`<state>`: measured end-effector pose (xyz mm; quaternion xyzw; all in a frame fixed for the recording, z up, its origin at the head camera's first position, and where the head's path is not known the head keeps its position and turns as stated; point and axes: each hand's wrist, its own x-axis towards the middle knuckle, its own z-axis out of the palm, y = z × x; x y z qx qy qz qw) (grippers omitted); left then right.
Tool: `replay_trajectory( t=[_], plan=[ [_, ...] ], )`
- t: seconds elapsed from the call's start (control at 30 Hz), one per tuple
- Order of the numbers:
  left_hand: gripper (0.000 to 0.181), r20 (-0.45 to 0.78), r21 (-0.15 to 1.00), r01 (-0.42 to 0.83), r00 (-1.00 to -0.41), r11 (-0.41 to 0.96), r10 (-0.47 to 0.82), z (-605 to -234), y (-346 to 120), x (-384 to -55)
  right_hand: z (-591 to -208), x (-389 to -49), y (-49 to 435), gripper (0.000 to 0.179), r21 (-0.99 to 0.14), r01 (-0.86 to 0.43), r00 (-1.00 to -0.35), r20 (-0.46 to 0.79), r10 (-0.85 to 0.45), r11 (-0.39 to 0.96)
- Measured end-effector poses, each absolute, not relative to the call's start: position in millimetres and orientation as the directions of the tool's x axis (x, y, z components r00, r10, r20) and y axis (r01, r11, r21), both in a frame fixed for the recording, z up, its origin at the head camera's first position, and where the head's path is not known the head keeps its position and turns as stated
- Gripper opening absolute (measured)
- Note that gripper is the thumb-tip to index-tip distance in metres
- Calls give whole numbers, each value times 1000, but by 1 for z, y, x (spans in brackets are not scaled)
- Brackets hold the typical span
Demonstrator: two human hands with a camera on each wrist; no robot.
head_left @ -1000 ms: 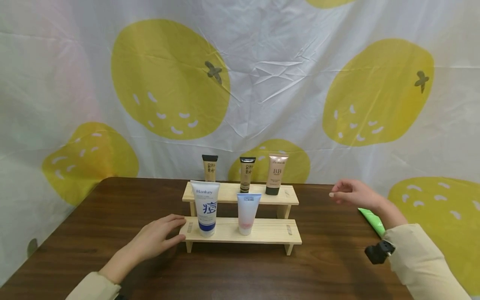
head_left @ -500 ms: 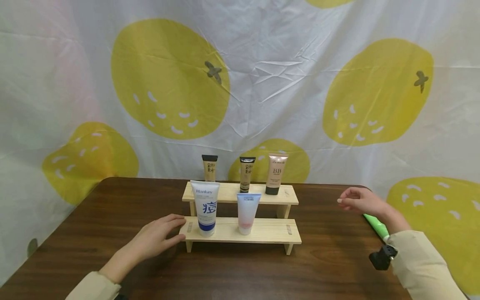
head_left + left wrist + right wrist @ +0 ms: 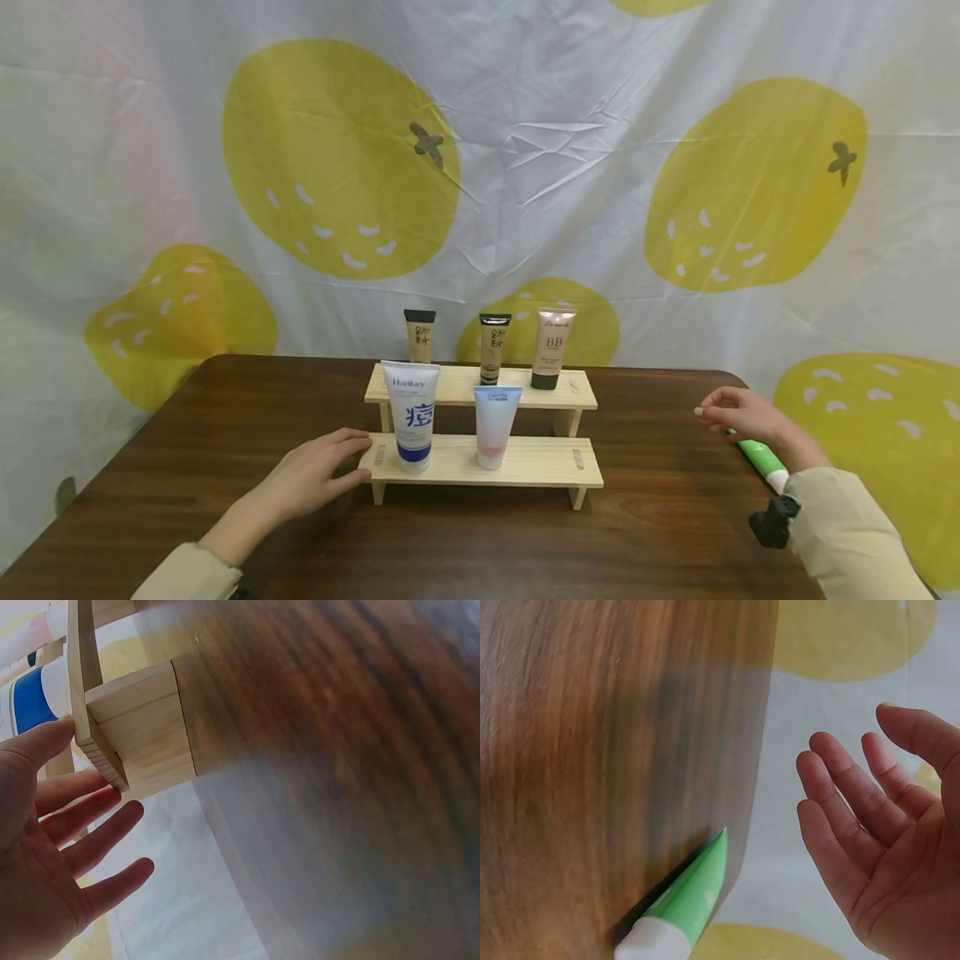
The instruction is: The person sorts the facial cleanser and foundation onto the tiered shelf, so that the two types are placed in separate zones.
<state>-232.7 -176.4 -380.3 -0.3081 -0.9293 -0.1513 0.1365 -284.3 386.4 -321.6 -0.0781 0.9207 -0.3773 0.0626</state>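
Observation:
My left hand (image 3: 315,471) rests at the left end of the lower step of a two-step wooden stand (image 3: 525,473), its thumb and fingertips at the board's edge with the fingers fairly straight. On that step stand a white and blue Hankey tube (image 3: 411,417) and a pale blue and pink tube (image 3: 497,425). Over the table's right side hovers my right hand (image 3: 746,421), fingers relaxed and holding nothing. Beneath it lies a green tube with a white cap (image 3: 763,460), partly covered by the hand in the head view; the right wrist view shows the green tube (image 3: 697,889) apart from the fingers.
Two gold tubes with black ends, a left one (image 3: 420,337) and a middle one (image 3: 491,350), stand on the upper step beside a beige BB cream tube (image 3: 553,350). The dark wooden table (image 3: 480,550) ends at a lemon-patterned curtain (image 3: 555,167).
My right hand has moved to the right and a little toward me, so more of the green tube and its white cap shows. The left hand stays at the stand.

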Motion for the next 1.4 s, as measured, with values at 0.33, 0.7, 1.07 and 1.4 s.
replay_trajectory(
  t=[0.33, 0.7, 1.07, 1.4],
  plan=[
    [44, 332, 210, 607, -781, 766, 528, -381, -175, -232, -332, -282, 404, 29, -715, -79, -987, -40, -153, 694],
    [45, 332, 218, 605, -784, 765, 525, -380, -176, -232, -345, -281, 416, 33, -692, -89, -996, 61, -65, 717],
    [46, 323, 220, 593, -793, 774, 516, -381, -176, -234, -363, -278, 439, 38, -631, -76, -978, 199, 66, 772],
    [47, 328, 222, 591, -795, 776, 511, -382, -176, -235, -377, -277, 459, 50, -659, 25, -987, 105, 124, 751]
  ],
)
